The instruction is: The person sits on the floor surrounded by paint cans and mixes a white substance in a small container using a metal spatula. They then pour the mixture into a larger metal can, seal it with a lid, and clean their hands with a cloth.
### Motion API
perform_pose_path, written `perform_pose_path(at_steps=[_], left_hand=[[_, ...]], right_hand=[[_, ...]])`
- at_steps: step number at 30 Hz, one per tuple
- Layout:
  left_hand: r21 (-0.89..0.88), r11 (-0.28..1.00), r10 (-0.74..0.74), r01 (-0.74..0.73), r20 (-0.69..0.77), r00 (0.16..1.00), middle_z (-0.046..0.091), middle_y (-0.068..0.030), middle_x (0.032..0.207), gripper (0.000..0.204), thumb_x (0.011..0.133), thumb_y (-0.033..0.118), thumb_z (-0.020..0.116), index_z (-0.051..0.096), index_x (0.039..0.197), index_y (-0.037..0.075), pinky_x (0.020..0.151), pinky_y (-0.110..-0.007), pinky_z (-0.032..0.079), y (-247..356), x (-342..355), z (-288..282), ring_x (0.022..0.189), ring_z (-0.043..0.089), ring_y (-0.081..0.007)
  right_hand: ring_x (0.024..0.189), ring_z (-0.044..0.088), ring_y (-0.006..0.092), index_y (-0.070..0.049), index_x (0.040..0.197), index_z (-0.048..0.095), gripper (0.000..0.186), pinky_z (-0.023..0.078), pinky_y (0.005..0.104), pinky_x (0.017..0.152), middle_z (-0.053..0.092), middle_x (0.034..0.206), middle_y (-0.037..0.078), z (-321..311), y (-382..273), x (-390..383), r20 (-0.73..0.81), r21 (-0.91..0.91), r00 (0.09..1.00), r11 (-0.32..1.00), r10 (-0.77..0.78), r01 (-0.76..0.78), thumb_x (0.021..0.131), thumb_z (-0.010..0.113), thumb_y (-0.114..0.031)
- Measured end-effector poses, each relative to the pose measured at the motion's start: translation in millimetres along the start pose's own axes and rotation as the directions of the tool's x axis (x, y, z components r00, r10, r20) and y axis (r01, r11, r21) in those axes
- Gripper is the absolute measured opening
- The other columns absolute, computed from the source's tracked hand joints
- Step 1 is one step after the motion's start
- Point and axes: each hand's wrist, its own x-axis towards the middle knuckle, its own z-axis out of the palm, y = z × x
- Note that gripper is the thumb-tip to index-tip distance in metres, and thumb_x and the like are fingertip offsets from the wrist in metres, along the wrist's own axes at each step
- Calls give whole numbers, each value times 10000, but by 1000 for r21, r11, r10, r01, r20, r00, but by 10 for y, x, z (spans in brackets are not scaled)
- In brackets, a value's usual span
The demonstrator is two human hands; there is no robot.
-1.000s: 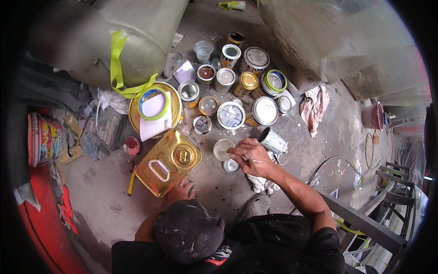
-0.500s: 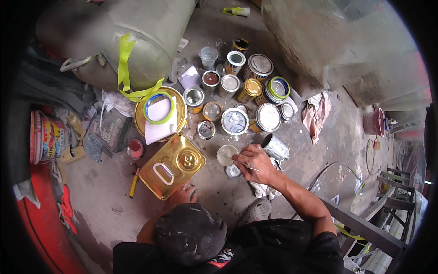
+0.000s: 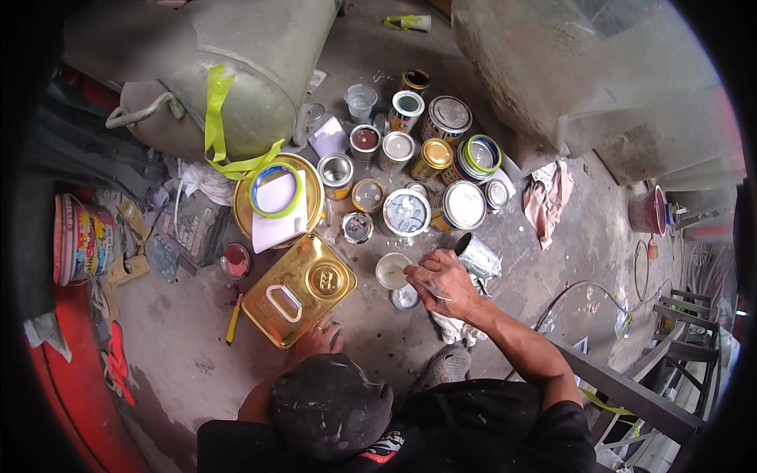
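My right hand [image 3: 441, 284] has its fingers closed on a thin pale stick, just right of a cup with pale liquid [image 3: 392, 271]. A small round lid [image 3: 405, 296] lies below that cup. My left hand [image 3: 319, 337] rests at the lower edge of a gold rectangular tin [image 3: 272, 322], its fingers slightly apart and partly hidden. A silver can [image 3: 478, 256] lies on its side beside my right hand, with a white rag [image 3: 453, 327] under the wrist. A yellow-handled tool [image 3: 233, 319] lies left of the tin.
Several paint cans [image 3: 406, 213] stand ahead; tape rolls [image 3: 276, 209] rest on some. A grey-green cylinder [image 3: 260, 47] is upper left, a plastic-covered object [image 3: 520, 63] upper right. A metal frame [image 3: 599, 370] and hose [image 3: 591, 284] are right, buckets [image 3: 645, 211] at both sides.
The whole scene has shifted slightly down and right in view. My right hand still holds the stick by the cup, with only slight movement; my left hand stays by the tin.
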Motion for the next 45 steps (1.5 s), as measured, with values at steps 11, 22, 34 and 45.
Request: perform_pose_path(at_steps=[11,22,34,45], left_hand=[[41,999,25,-25,4,1000,582,-155,1332,333,808,250,720,710,1089,72,1114,-559,354,-15,9,4,1325,467,-369],[-11,999,30,-30,-16,999,577,-154,1335,329,799,241,725,709,1082,75,1111,-568,351,-28,15,29,1320,469,-373],[73,997,28,-29,14,1000,601,-154,1379,326,863,273,693,709,1135,94,1073,-506,430,33,42,-74,1265,542,-390],[29,1000,9,-10,24,1000,592,-162,1375,339,847,275,701,715,1124,81,1089,-515,408,2,23,-52,1288,526,-380]], right_hand=[[1069,601,261,-120,1224,699,488,433,432,873,682,1017,53,78,-25,4,-17,115,999,993,37,-35,740,760,-142],[1095,596,262,-123,1229,682,546,437,443,875,680,1038,43,148,-12,-31,-21,109,999,993,34,-31,691,765,-153],[1058,602,270,-115,1228,676,482,458,444,871,673,990,34,96,-24,-7,-18,39,1000,999,18,-17,749,736,-128],[1032,622,271,-125,1215,694,389,458,462,862,684,925,40,97,-10,0,-45,48,995,995,87,-85,827,725,-143]])
